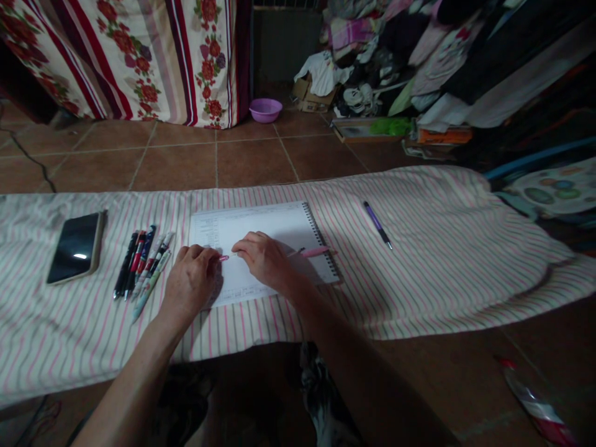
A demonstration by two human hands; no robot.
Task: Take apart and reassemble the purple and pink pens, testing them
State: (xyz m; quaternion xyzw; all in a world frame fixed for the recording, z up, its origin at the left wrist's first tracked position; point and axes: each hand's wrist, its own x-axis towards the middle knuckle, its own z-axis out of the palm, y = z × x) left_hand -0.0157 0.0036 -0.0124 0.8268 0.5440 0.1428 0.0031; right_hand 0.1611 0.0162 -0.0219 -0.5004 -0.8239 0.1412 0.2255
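A spiral notebook (261,230) lies open on a striped cloth (419,273) spread on the floor. My right hand (265,261) is closed on a pink pen (313,252) that lies across the page. My left hand (190,282) is closed, its fingertips pinching the pen's tip end (224,257). Both hands rest on the notebook's lower part.
Several pens (142,264) lie in a row left of the notebook, and a dark phone (76,247) lies beyond them. A purple pen (377,225) rests to the right. A purple bowl (265,110), a floral bedcover (139,56) and piled clothes (419,56) stand behind.
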